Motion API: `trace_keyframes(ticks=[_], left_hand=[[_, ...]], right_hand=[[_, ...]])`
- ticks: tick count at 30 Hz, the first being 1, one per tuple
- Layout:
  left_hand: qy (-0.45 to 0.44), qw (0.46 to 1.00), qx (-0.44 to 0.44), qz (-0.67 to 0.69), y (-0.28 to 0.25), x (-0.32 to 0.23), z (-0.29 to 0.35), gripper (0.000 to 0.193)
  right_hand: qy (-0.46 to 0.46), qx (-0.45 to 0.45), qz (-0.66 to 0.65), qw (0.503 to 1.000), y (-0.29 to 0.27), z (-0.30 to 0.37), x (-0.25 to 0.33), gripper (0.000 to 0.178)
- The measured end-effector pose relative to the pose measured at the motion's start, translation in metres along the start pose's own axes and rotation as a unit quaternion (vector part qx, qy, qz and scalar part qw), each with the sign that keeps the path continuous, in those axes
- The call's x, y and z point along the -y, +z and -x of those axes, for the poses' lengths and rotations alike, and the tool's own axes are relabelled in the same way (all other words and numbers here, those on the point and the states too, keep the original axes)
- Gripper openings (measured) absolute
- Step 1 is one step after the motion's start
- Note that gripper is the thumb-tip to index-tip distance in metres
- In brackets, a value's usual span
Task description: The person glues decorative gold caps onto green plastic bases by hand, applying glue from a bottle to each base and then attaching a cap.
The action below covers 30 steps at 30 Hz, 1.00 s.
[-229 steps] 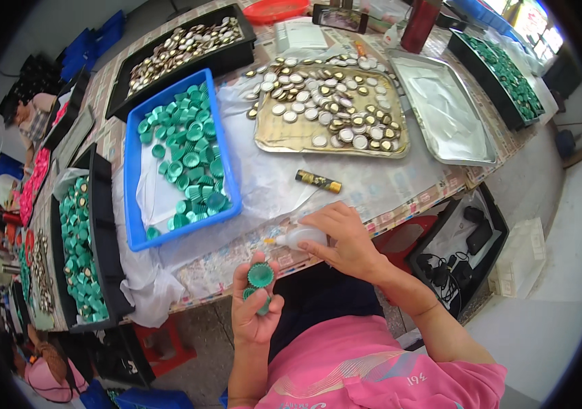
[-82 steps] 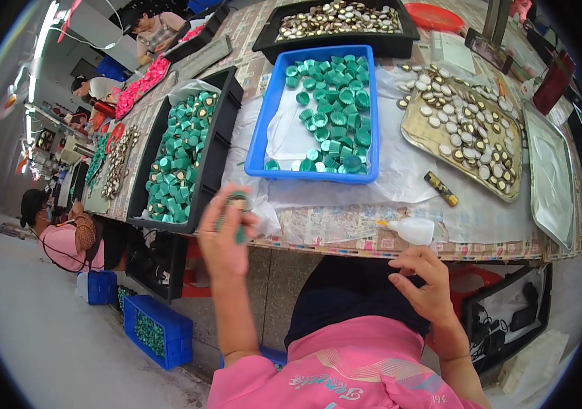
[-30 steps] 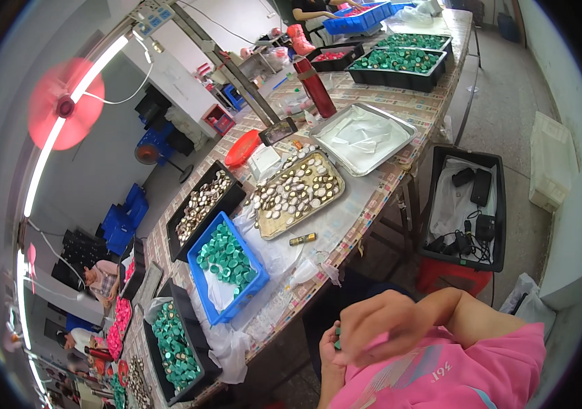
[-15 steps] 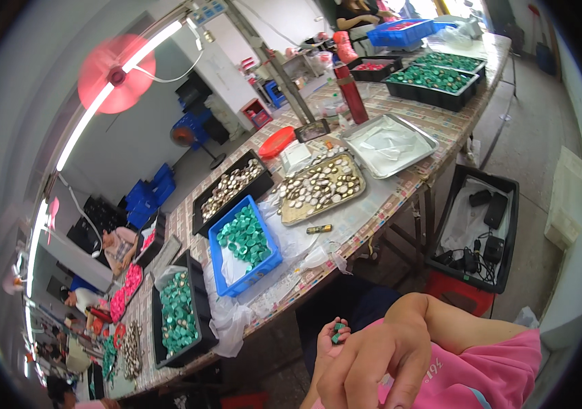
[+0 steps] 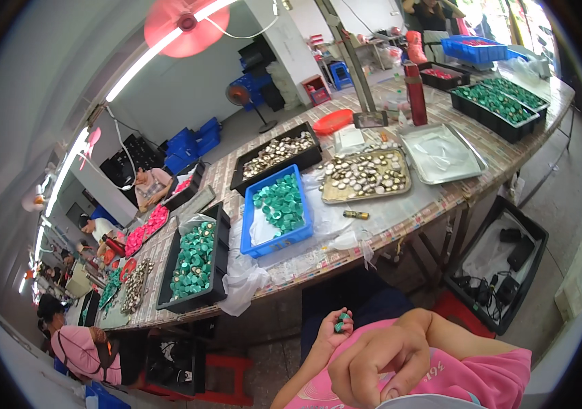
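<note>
My left hand is low in front of my pink shirt, fingers curled around a few small green caps. Large and close at the bottom of the view, my right hand has its fingers bent in toward the thumb. Its fingertips meet a pale edge at the lower rim; whether they hold it or something else is hidden. Nearest on the table stands a blue tray of green caps. Beside it, a metal tray bears round metallic pieces.
A black crate of green caps and another black crate of metallic pieces flank the blue tray. A battery-like cylinder lies near the table edge. Right of me, a black bin holds cables and adapters. Co-workers sit along the left.
The view has swung left, so the table sits further right and a seated person in pink shows at lower left. Both hands keep nearly the same pose, the caps still in my left.
</note>
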State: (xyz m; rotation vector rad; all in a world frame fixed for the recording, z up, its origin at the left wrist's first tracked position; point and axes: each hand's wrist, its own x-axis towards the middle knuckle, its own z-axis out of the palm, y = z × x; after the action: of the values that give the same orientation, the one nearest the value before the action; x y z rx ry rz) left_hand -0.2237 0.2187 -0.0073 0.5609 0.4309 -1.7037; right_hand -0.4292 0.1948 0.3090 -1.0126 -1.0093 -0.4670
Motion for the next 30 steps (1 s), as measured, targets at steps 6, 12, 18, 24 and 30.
trace_keyframes(ticks=[6, 12, 18, 24, 30], left_hand=[[-0.004, 1.000, 0.012, 0.012, 0.000, -0.007, -0.010, 0.010], [0.025, 0.999, 0.030, 0.016, 0.017, -0.027, -0.034, 0.012], [0.060, 0.998, 0.010, 0.005, 0.031, -0.028, -0.039, 0.015], [0.065, 0.998, -0.016, -0.004, 0.038, -0.027, -0.065, 0.017], [0.070, 0.996, -0.039, -0.050, 0.055, -0.023, -0.099, 0.017]], right_hand=[[0.010, 0.075, -0.022, 0.997, -0.029, 0.000, 0.010, 0.024], [-0.019, 0.061, -0.024, 0.998, -0.070, 0.013, 0.019, 0.024], [-0.012, 0.050, -0.084, 0.995, -0.109, 0.020, 0.014, 0.023], [-0.027, 0.055, -0.105, 0.993, -0.146, 0.046, 0.031, 0.021], [-0.061, 0.051, -0.079, 0.994, -0.190, 0.070, 0.054, 0.025]])
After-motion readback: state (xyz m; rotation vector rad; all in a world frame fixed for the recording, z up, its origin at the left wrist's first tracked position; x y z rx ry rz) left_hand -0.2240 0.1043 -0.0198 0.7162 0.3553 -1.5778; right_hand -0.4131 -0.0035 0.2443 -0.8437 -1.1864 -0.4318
